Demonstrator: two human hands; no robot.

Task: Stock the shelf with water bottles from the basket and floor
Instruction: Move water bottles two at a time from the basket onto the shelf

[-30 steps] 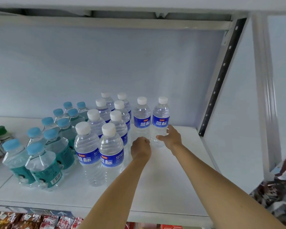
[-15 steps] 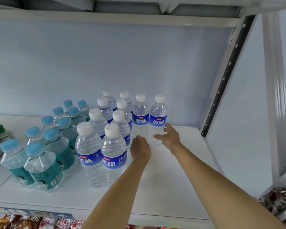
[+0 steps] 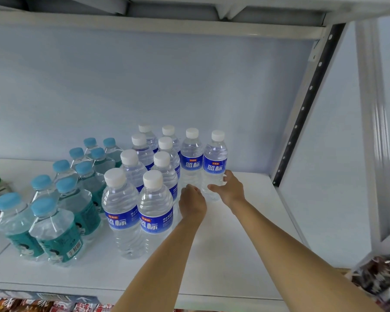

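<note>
left hand [image 3: 193,200] grips bottle [image 3: 191,157] | right hand [image 3: 231,189] grips neighbour bottle [image 3: 214,163]

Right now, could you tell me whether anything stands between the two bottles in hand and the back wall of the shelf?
Nothing visible does. The left hand holds one white-capped bottle, the right hand the rightmost bottle; only bare shelf shows to their right, though the strip directly behind them is hidden.

A white shelf [image 3: 223,255] carries white-capped water bottles [image 3: 154,212] in rows, blue-capped teal-labelled bottles [image 3: 54,233] to their left, all upright.
</note>
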